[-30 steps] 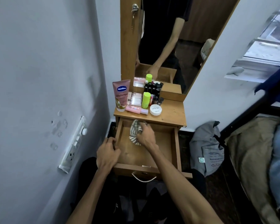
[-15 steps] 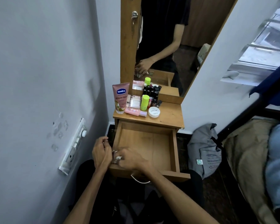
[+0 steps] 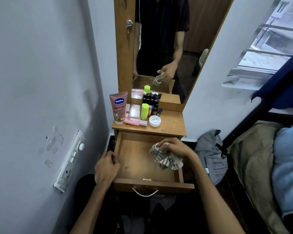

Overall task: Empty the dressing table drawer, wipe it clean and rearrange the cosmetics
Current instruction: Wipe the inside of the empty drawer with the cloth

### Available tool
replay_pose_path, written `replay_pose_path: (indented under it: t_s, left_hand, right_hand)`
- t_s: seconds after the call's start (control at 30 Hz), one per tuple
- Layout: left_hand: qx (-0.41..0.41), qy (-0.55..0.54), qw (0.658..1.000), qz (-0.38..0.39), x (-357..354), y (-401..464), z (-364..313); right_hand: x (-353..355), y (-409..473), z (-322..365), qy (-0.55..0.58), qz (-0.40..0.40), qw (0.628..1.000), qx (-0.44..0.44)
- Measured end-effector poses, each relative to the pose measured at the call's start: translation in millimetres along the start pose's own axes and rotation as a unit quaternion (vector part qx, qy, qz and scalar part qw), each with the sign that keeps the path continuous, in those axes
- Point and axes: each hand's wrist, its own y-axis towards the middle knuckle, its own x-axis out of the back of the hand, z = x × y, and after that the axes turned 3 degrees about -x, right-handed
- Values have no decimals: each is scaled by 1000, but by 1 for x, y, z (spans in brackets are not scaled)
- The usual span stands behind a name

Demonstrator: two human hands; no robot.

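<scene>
Wiping is judged under way: the emptied drawer (image 3: 139, 159) is steadied at its left wall by the left hand (image 3: 107, 168), the striped cloth (image 3: 166, 159) is clamped in the right hand's (image 3: 178, 147) grip, and the cosmetics (image 3: 142, 110) are left on the tabletop (image 3: 171, 125), unarranged.

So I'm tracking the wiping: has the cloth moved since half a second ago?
Yes. The right hand has carried the striped cloth from the drawer's front-left corner to its right side.
</scene>
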Motion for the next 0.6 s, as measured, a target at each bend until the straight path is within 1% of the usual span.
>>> replay_pose_path:
  t_s: [0.07,0.17,0.23,0.33,0.4,0.5,0.53,0.6]
  left_hand:
    - [-4,6,1000,5,-2,-1,-2]
    - [-2,6,1000,3,-2,-3,-4]
    - [-3,6,1000,3,-2,-4,-4]
    - [-1,5,1000,2,-2,-5,-5]
    - [5,-1,1000,1,-1,-5,-6]
    - [8,-3,1000,5,1,-6,-7]
    - [6,0,1000,7,1,-6,-7]
    - [3,7,1000,7,1,-4,-7]
  right_hand:
    - [28,2,-4,47,-95,994,7]
    - [59,15,-3,95,-230,969,1]
    - [76,26,2,94,-288,953,-5]
    - [89,46,15,71,-348,935,1]
    - [90,60,20,25,-353,935,-1]
    - [80,76,18,-103,-281,954,-38]
    - [75,79,15,-142,-268,952,-49]
    - [67,82,11,-186,-273,942,-58]
